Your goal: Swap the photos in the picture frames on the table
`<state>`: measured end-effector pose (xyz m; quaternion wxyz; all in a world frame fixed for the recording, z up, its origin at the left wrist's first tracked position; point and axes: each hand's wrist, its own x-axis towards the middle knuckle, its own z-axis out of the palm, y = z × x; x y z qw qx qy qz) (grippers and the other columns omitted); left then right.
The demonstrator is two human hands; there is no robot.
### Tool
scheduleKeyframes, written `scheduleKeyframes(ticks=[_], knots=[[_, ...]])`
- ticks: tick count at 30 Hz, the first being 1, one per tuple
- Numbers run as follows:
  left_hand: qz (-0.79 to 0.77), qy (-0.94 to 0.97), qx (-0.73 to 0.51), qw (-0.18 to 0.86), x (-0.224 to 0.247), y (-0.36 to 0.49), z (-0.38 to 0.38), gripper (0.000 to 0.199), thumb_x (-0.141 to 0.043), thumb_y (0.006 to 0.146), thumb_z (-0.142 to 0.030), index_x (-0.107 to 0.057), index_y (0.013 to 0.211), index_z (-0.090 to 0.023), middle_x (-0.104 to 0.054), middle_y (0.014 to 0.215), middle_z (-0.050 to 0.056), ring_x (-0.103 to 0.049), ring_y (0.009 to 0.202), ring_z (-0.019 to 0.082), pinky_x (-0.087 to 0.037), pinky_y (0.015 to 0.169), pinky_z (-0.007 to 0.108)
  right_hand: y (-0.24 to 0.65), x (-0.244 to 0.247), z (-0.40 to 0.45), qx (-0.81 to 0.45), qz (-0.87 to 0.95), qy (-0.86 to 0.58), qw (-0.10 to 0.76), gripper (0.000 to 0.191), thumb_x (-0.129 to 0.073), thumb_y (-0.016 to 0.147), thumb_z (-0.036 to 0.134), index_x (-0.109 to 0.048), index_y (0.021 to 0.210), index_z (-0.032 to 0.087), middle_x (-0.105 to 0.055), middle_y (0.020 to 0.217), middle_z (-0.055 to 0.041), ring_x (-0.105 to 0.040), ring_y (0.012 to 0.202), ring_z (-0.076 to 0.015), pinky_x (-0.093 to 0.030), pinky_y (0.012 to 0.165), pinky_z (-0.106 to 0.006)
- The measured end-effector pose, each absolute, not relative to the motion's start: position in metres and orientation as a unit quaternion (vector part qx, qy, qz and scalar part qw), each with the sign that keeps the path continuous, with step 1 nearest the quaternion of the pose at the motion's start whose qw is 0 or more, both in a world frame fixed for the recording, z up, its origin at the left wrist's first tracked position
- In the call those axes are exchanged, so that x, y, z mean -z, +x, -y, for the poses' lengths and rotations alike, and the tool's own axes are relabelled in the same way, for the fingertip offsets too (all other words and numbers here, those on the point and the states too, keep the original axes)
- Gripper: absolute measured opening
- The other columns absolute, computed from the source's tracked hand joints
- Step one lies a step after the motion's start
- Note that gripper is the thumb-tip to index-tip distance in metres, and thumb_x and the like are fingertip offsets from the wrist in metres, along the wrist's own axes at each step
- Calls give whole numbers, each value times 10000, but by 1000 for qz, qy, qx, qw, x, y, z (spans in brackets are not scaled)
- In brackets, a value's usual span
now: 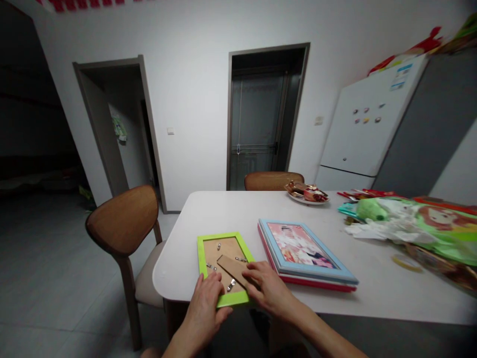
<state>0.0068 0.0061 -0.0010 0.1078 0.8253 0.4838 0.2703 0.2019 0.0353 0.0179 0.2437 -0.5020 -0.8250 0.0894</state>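
A lime-green picture frame (201, 255) lies face down at the table's near edge, its brown backboard (212, 247) showing. Several small metal clips sit on the backboard, and a brown stand leg (233, 268) slants across it. My left hand (207, 302) grips the frame's near left corner, fingers bent over the backboard and thumb at the near edge. On the right side, my right hand (269, 287) is closed over the stand leg's lower end and the frame's edge; its fingers partly hide both. Just right of that hand lies a stack of picture frames, a light-blue one (316, 272) on top.
A white table (223, 209) holds a plate of wrapped items (307, 193) at the back, plus green and white plastic packaging (402, 219) and a tape roll (407, 263) at right. Wooden chairs stand left (124, 219) and behind (274, 181). A fridge (363, 119) is at far right.
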Motion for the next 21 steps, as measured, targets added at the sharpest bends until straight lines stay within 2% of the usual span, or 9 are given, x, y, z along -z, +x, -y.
scheduleKeyframes(ticks=[4,8,12,14,18,21], knots=[[-485,828,-261,108,4,5,-8,278,-623,628,-174,-531,891,-172,-490,1206,132,-400,1149,251,-215,984,517,195,-22,-53,-56,808,-544,219,293,-360,783,196,-635,874,152,-557,934,-98,-468,898,-185,-347,802,-275],[-480,831,-259,110,3,3,-8,321,-625,629,-169,-532,936,-167,-488,1208,134,-395,1154,254,-215,981,530,194,-16,-70,-23,801,-566,192,310,-350,798,199,-650,748,143,-559,858,-102,-473,831,-179,-341,778,-266],[-480,832,-253,114,1,1,-8,380,-628,629,-161,-518,992,-153,-493,1200,145,-397,1152,259,-213,984,531,196,-11,-76,-10,800,-565,200,279,-394,780,182,-601,963,146,-563,887,-93,-465,872,-178,-328,795,-258],[-480,831,-256,114,2,1,-8,429,-628,630,-164,-497,1037,-150,-499,1191,148,-401,1149,262,-213,983,534,195,-13,-78,-10,795,-575,193,289,-397,780,181,-589,993,151,-557,902,-97,-460,882,-181,-326,792,-259],[-483,824,-274,111,5,2,-8,478,-622,635,-173,-468,1087,-158,-522,1164,136,-414,1137,264,-223,976,544,190,-18,-80,-13,798,-580,162,290,-360,800,202,-643,816,140,-539,882,-110,-465,849,-185,-330,769,-264],[-486,821,-281,109,7,3,-9,475,-619,635,-172,-471,1086,-158,-519,1169,130,-414,1137,261,-221,978,541,189,-21,-80,-22,802,-577,150,301,-348,793,180,-643,780,122,-529,879,-114,-470,840,-175,-328,775,-248]])
